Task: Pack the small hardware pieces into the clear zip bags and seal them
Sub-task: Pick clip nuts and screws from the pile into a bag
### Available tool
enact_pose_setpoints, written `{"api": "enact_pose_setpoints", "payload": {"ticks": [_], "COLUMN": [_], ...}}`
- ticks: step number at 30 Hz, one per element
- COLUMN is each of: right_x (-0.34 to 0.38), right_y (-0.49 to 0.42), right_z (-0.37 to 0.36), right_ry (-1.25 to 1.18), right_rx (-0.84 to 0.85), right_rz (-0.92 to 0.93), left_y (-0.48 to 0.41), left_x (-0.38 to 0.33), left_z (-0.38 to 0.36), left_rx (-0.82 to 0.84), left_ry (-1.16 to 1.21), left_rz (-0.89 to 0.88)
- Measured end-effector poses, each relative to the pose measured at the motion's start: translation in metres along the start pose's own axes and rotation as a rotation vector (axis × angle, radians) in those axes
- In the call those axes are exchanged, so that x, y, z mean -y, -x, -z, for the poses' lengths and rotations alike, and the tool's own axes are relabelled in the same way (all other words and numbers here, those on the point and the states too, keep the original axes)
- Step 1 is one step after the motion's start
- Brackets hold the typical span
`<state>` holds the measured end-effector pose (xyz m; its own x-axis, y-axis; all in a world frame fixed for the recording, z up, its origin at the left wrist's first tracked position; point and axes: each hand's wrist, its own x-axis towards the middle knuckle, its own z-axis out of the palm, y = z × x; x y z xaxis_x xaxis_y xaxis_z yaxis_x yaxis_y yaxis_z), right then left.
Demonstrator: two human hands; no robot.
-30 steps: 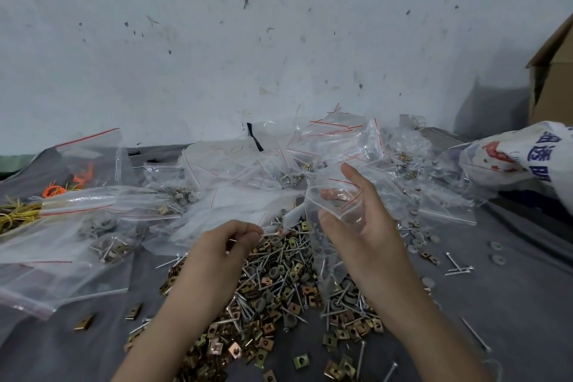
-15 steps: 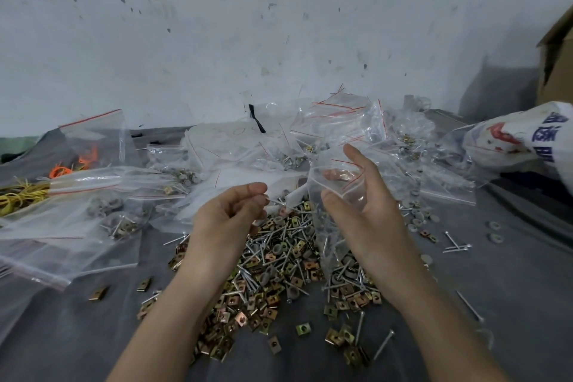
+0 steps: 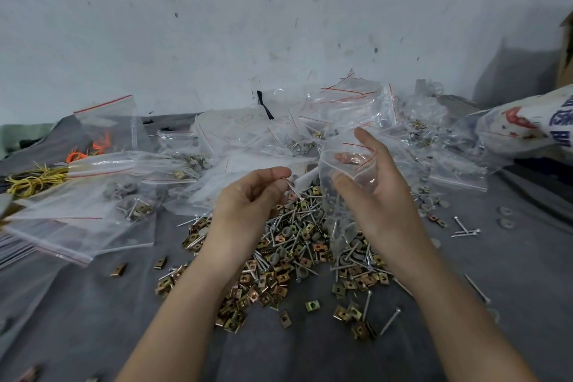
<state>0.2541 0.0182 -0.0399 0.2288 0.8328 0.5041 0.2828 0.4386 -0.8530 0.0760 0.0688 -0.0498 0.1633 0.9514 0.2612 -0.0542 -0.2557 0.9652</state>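
The grey counter carries a heap of zip bags along its far edge. In front of the heap lies a loose hardware pile of screws, square clips and washers. Above the right part of that pile the right hand holds one clear zip bag upright, its grip closed round the red-lined mouth with the thumb on the near film and the fingers on the far side, and the bag's lower end hangs down to the pile. The left hand is raised just left of the bag's mouth — grip pinched, thumb against forefinger, on a single screw that is not yet inside the bag.
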Motion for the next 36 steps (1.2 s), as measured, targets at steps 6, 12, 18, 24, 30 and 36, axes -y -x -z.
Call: {"api": "enact_pose_setpoints", "payload": {"ticks": [6,12,18,24,30,36], "right_x": [-0.002,-0.003,-0.004,-0.004,-0.006,-0.006], "right_y": [-0.001,-0.001,0.0,0.0,-0.001,0.0], "right_z": [0.001,0.0,0.001,0.0,0.0,-0.001], "right_ry": [-0.01,0.02,0.031,0.02,0.035,0.027], "right_rx": [0.01,0.003,0.002,-0.006,0.007,0.026], "right_rz": [0.0,-0.008,-0.009,0.001,-0.018,-0.019], "left_y": [0.002,0.001,0.004,0.002,0.002,0.0], "left_x": [-0.002,-0.006,-0.01,-0.011,-0.01,-0.011], "left_z": [0.0,-0.002,-0.004,-0.006,-0.006,-0.007], "left_rx": [0.18,0.358,0.473,0.401,0.298,0.245], "left_ry": [0.389,0.775,1.002,0.988,0.943,0.951], "left_rz": [0.185,0.365,0.402,0.406,0.381,0.361]}}
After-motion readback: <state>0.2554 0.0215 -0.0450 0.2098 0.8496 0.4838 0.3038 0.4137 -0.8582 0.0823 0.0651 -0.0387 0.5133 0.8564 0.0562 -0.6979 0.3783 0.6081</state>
